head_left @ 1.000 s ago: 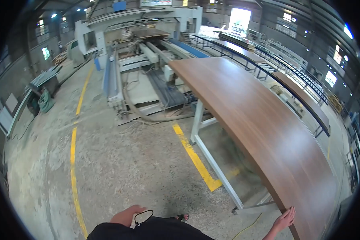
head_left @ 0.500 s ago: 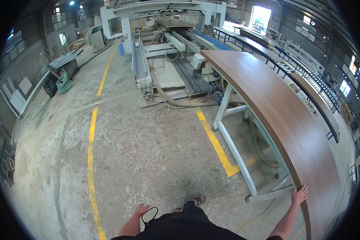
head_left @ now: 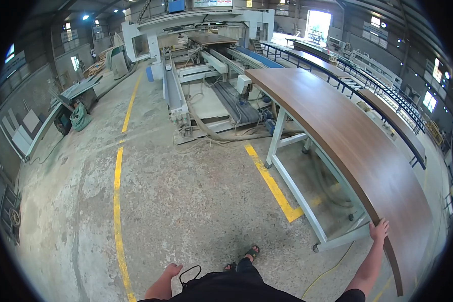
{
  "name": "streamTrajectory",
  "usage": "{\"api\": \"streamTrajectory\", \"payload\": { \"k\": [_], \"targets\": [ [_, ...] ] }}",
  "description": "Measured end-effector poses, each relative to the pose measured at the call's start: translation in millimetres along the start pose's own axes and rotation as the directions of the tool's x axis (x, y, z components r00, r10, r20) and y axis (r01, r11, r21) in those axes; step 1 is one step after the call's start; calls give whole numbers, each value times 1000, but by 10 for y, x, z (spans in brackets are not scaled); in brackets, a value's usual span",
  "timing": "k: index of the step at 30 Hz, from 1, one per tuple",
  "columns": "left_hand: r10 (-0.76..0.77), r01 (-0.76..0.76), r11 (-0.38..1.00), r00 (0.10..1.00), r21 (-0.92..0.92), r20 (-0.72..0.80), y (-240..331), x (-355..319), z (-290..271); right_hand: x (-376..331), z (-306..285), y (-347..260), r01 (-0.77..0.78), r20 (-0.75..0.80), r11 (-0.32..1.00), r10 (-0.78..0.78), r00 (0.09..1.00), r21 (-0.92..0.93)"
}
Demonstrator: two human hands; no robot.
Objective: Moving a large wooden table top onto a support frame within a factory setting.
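Brown wood-grain panel (head_left: 345,138) is carried flat on a pale wheeled metal frame (head_left: 297,199), on the right-hand side of the floor, its near end being overhung past the frame. Its left edge, close to the near end, is touched by the right hand (head_left: 379,229), which is spread out with the fingers slightly parted on the top face. The left hand (head_left: 173,270) is held low and apart from the panel, its fingers loosely curled; whether anything is held in it cannot be told. A black cord loop (head_left: 191,275) is seen just beside it. Beyond the panel's far end, a large gantry machine (head_left: 201,22) is placed, with a dark board (head_left: 212,39) laid on its bed. The concrete floor (head_left: 186,201) is marked by yellow lines (head_left: 268,182), one corner being partly covered by the frame
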State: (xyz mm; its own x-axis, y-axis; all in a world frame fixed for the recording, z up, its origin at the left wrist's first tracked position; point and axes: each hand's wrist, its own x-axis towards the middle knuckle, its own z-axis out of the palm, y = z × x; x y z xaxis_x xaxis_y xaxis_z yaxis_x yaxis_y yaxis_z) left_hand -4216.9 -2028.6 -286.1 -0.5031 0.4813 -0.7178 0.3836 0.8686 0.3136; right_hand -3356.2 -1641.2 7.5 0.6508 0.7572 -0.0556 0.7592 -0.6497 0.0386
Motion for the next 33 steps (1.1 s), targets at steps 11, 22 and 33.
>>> {"api": "streamTrajectory", "payload": {
  "k": [11, 22, 33],
  "targets": [
    [185, -185, 983, 983, 2, 11, 508, 56, 95, -50, 17, 21, 0, -19, 998, -1, 1000, -65],
    [165, -176, 982, 977, 73, 133, 581, 169, 176, -71, -57, -26, 48, 61, 998, -46, 997, -34],
    [224, -233, 969, 968, 77, 113, 772, 274, 242, -4, -115, -15, 61, 101, 998, -60, 993, -2]
  ]
}}
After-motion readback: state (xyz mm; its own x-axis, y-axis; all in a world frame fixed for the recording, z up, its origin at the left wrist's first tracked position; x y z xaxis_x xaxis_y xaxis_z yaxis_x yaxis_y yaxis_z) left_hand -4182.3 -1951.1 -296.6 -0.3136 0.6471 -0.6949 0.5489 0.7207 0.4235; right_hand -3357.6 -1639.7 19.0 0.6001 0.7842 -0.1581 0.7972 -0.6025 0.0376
